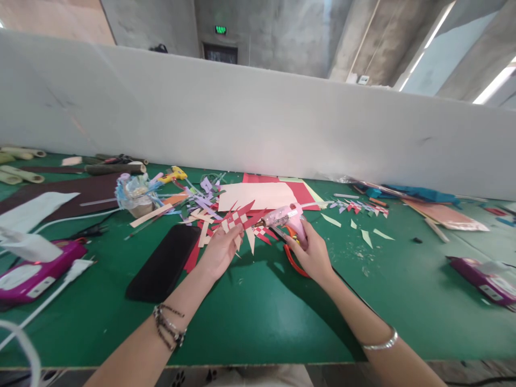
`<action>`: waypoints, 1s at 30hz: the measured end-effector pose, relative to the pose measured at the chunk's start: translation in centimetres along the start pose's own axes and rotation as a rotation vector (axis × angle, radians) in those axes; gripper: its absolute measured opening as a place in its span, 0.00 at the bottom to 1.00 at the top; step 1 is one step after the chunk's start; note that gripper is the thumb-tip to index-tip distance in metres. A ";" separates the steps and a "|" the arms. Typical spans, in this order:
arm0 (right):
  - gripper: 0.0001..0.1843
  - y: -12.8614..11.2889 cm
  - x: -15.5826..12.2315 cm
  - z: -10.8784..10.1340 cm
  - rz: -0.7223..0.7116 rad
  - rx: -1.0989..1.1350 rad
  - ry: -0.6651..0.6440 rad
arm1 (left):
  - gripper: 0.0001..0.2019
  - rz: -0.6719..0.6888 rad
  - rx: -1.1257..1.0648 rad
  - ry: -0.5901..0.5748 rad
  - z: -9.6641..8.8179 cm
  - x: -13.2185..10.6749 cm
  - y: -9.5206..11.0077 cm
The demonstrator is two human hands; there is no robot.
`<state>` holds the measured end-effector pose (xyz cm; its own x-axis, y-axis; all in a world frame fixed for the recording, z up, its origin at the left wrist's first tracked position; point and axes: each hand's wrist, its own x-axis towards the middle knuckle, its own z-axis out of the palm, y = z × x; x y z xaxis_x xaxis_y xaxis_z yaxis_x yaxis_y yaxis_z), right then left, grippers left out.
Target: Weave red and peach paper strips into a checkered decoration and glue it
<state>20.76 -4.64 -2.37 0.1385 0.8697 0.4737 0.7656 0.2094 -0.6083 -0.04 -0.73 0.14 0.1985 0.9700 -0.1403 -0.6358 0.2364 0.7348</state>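
Note:
Between the fingers of my left hand (223,250) is a woven paper piece (238,217) of red and cream strips with pointed ends. My right hand (312,252) is wrapped round the handle of a pink hot glue gun (288,216). The gun's nozzle points left, close to the woven piece; whether it touches cannot be made out. Orange-handled scissors (295,262) lie under my right hand, partly hidden. Below the held piece, another red and cream checkered paper piece (264,234) rests on the table.
A black phone (164,263) lies left of my hands on the green table (250,322). Behind are cream paper (256,195) and loose purple strips (205,201). A cup (139,199) stands at left, with a yellow glue gun (173,174) behind. Purple power strips (40,271) sit at both sides.

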 end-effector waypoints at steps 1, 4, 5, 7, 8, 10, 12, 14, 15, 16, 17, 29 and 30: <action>0.28 0.0 0.0 0.0 0.001 0.001 -0.002 | 0.08 -0.012 -0.002 0.021 0.1 0.0 0.0; 0.28 0.0 0.0 0.0 0.010 0.003 -0.005 | 0.09 -0.034 -0.011 0.060 0.3 -0.2 0.1; 0.29 0.0 0.0 0.0 0.012 0.004 -0.002 | 0.09 -0.034 -0.012 0.061 0.3 -0.2 0.2; 0.29 0.0 0.0 0.0 0.010 0.007 0.007 | 0.09 -0.033 -0.008 0.054 0.4 -0.3 0.2; 0.29 -0.1 0.0 0.0 0.009 0.011 0.010 | 0.09 -0.033 -0.004 0.050 0.4 -0.3 0.2; 0.28 -0.1 0.0 0.0 0.005 0.017 0.016 | 0.09 -0.038 0.000 0.045 0.5 -0.3 0.2; 0.28 -0.1 0.0 -0.1 -0.007 0.010 0.018 | 0.09 -0.041 -0.004 0.046 0.5 -0.3 0.3; 0.27 -0.1 0.0 -0.1 -0.025 -0.004 0.013 | 0.09 -0.039 -0.011 0.056 0.4 -0.2 0.2; 0.27 0.0 0.0 -0.1 -0.033 -0.011 0.010 | 0.09 -0.038 -0.012 0.059 0.4 -0.2 0.2; 0.27 0.0 0.0 -0.1 -0.036 -0.016 0.007 | 0.09 -0.039 -0.012 0.061 0.4 -0.1 0.2; 0.27 0.1 0.0 -0.1 -0.036 -0.019 0.003 | 0.09 -0.038 -0.011 0.058 0.3 -0.1 0.2; 0.27 -0.1 0.0 -0.2 -0.026 -0.034 -0.001 | 0.09 -0.019 -0.003 0.005 0.4 -0.2 0.3; 0.27 -0.1 0.0 -0.2 -0.028 -0.036 0.002 | 0.10 -0.022 -0.004 0.006 0.4 -0.2 0.3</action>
<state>20.84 -4.74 -2.18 0.1178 0.8630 0.4914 0.7914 0.2173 -0.5713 0.00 -0.87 0.66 0.2083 0.9648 -0.1606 -0.6339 0.2582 0.7290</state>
